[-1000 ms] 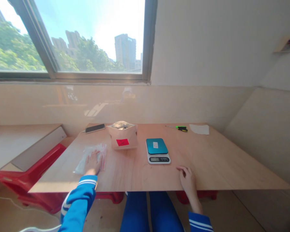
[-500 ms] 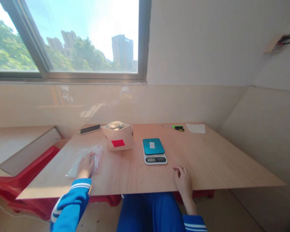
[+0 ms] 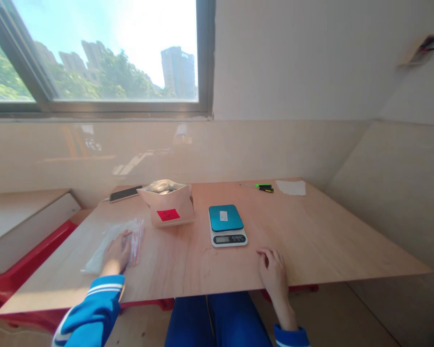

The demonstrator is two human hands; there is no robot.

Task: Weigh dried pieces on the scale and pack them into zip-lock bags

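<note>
1. Beneath the left hand (image 3: 116, 253) lies a clear plastic bag (image 3: 97, 253), on the left part of the desk (image 3: 188, 270); its red-striped edge runs front to back just right of that hand, while the rest spreads toward the near left.
2. This hand is the nearer one and touches the bag; since it covers the middle, I cannot tell whether its grip is closed on the plastic.
3. The right hand (image 3: 274, 272) rests near the front edge, well apart from the bag, its grip loosely curled around nothing visible; a digital scale (image 3: 226, 218) sits beyond it, to the left.
4. Between bag and scale, farther back, stands an unsealed pouch (image 3: 181, 205) with a red label (image 3: 168, 214).
5. Along the back lie a phone (image 3: 126, 193), green-and-black-handled tools (image 3: 263, 186) and a white sheet (image 3: 291, 188), below a window (image 3: 130, 62).
</note>
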